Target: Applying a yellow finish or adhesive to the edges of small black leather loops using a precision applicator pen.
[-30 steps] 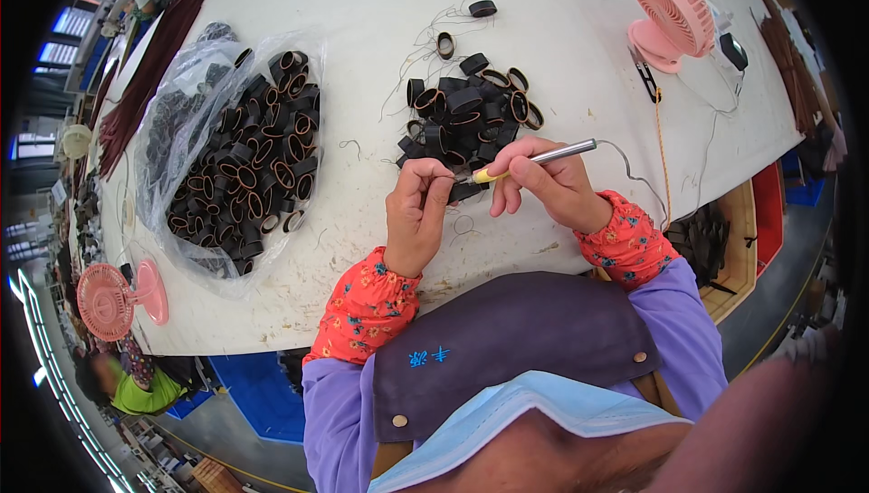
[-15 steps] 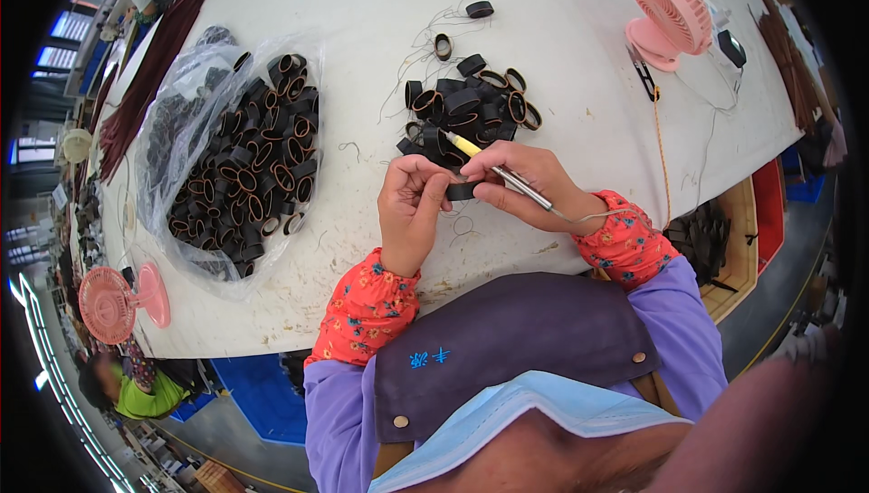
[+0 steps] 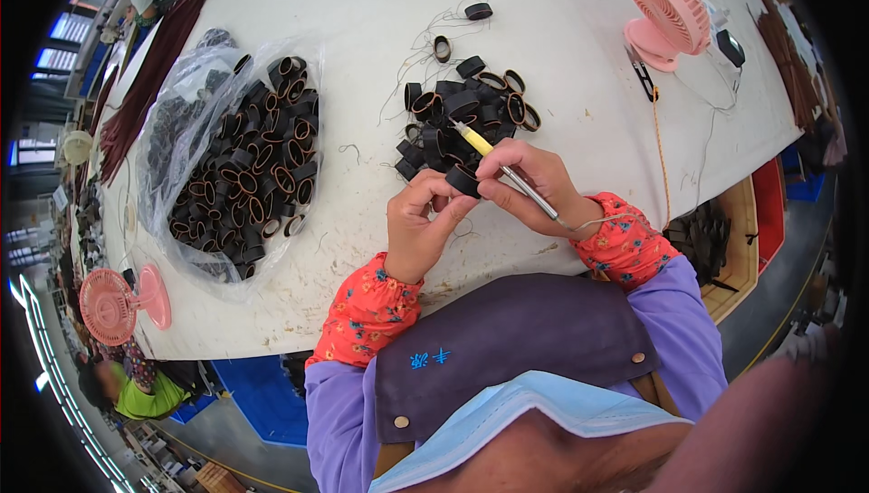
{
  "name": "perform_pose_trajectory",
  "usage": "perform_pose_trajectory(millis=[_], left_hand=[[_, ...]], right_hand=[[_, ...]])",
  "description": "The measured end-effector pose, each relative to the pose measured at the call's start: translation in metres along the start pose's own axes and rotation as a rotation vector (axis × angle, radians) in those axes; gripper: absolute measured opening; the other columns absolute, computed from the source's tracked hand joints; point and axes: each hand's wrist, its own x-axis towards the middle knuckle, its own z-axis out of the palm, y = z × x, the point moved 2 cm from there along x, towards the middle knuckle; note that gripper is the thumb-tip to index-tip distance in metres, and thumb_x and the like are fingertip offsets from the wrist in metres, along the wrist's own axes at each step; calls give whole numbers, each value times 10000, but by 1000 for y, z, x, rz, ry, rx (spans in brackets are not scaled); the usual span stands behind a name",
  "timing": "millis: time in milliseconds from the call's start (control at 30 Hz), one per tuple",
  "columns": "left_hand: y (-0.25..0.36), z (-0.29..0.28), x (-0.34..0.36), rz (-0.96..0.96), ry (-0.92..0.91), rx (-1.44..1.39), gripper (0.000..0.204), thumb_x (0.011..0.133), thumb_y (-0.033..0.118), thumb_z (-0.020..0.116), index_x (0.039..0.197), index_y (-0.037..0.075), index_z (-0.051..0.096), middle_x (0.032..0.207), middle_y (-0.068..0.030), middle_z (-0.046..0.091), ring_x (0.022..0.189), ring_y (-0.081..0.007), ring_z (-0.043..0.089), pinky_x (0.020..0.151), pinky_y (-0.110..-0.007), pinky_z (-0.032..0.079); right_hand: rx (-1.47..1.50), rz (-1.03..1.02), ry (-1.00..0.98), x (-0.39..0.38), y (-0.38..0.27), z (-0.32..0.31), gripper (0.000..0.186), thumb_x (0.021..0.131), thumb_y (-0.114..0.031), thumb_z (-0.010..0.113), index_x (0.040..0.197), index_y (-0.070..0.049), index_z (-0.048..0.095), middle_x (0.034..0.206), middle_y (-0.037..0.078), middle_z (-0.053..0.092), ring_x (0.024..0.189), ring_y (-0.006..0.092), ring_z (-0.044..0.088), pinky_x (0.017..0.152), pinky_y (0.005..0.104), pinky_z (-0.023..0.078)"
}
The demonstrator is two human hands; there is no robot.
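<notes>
My left hand point(image 3: 422, 223) pinches a small black loop point(image 3: 463, 182), like a belt keeper, between thumb and fingers. My right hand point(image 3: 536, 187) is closed round a pen-shaped corded tool point(image 3: 529, 192) with a metal barrel and a yellow front part. Its thin tip points away from me, over a pile of similar black loops point(image 3: 461, 102) just beyond my hands. The right fingertips are close against the held loop; whether they grip it too is hard to see. Loose dark threads trail from loops at the far side of the pile.
A clear plastic bag point(image 3: 156, 221) full of black loops lies at left. Pink fans stand at far right point(image 3: 668, 9) and near left point(image 3: 109, 306). Thread snips point(image 3: 642, 74) on an orange cord lie at right. Long brown strips point(image 3: 158, 76) line the far left; a person works beyond.
My left hand has shifted slightly right and turned the loop, so its broad outer face shows more. The tool's tip has moved a little right and away from me.
</notes>
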Motion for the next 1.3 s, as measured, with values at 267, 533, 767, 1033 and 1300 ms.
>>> perform_pose_trajectory(millis=[267, 533, 767, 1033, 1300], left_hand=[[3, 3, 1, 56, -41, -31, 96, 795, -1, 682, 864, 25, 621, 892, -31, 551, 735, -72, 463, 655, -209, 384], [10, 9, 3, -10, -98, -309, 50, 853, -17, 591, 868, 6, 549, 1151, -123, 527, 952, -137, 565, 799, -270, 459], [7, 0, 3, 42, 43, -144, 91, 823, -51, 603, 862, 20, 561, 1081, -73, 560, 800, -76, 507, 710, -212, 418], [7, 0, 4, 90, 179, 24, 107, 796, -54, 626, 839, 26, 568, 998, -49, 599, 694, -54, 428, 629, -200, 386], [6, -1, 4, 118, 175, 47, 110, 793, -53, 632, 842, 26, 572, 1007, -55, 606, 686, -53, 423, 624, -199, 380]], right_hand=[[297, 228, -30, -6, 1, 0, 177, 877, -26, 603, 1023, -50, 505, 907, 28, 549, 749, 71, 520, 665, 218, 442], [605, 348, -1, -3, 2, 1, 152, 903, -67, 580, 1020, -48, 484, 882, 23, 563, 772, 66, 547, 684, 219, 477], [278, 166, 109, -2, 0, -8, 244, 945, -112, 511, 1174, -30, 488, 933, 59, 604, 823, 80, 567, 775, 237, 474], [304, 0, 58, -1, 0, -17, 190, 971, -145, 439, 972, -13, 575, 600, 9, 561, 667, 120, 615, 1031, 414, 334], [267, -7, 55, -1, 1, -13, 195, 973, -164, 459, 995, -12, 579, 620, 10, 574, 708, 126, 622, 1024, 407, 341]])
